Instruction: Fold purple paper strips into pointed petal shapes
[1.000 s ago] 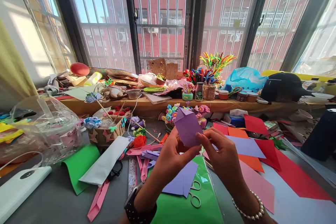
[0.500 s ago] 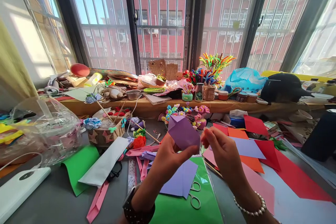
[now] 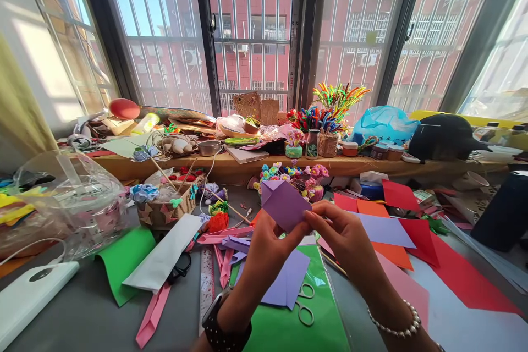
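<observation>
A small folded sheet of purple paper is held up over the desk, with a fold line and a triangular flap at its upper left. My left hand grips it from below, thumb along the lower edge. With thumb and fingertips, my right hand pinches its right corner. Beneath my hands lie more lilac paper and a pair of scissors, whose handles show, on a green sheet. The scissors' blades are hidden under the lilac paper.
Pink folded strips, a ruler and a white paper packet lie to the left. Red paper and other coloured sheets spread out on the right. A basket of paper flowers stands behind. A cluttered ledge runs below the window.
My right hand has moved left and now pinches the paper's right corner, where before it was apart from it. The purple paper has shifted slightly left.
</observation>
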### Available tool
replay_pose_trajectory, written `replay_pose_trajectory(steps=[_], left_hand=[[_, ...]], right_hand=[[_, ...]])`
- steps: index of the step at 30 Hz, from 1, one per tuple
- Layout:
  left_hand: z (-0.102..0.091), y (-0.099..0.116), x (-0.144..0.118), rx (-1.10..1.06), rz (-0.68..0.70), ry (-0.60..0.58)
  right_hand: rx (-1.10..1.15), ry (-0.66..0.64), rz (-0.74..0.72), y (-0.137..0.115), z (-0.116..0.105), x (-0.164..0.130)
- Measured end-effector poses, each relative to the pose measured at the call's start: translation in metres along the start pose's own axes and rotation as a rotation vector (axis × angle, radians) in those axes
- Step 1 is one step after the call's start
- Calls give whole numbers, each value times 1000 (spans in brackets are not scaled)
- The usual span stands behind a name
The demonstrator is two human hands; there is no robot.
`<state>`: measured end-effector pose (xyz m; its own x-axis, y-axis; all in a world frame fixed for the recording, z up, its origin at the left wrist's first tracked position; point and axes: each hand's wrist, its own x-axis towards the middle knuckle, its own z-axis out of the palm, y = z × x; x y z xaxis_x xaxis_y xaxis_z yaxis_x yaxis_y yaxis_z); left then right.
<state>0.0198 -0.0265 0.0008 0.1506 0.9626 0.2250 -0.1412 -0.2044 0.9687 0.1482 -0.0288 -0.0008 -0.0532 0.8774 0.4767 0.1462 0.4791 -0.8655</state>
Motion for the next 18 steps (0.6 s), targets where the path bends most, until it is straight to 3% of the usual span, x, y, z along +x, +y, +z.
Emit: replay_pose_trajectory(steps=[4, 7, 10, 18], left_hand=[[-12, 12, 4, -2, -26, -167], [-26, 24, 5, -14, -21, -85], [-34, 30, 5, 128, -54, -26], [-32, 16, 14, 147, -30, 51]], right_hand=[[-64, 31, 13, 1, -6, 0], [-96, -60, 91, 1, -16, 2], [-108, -164, 138, -2, -24, 4], [171, -99, 169, 6, -20, 9]])
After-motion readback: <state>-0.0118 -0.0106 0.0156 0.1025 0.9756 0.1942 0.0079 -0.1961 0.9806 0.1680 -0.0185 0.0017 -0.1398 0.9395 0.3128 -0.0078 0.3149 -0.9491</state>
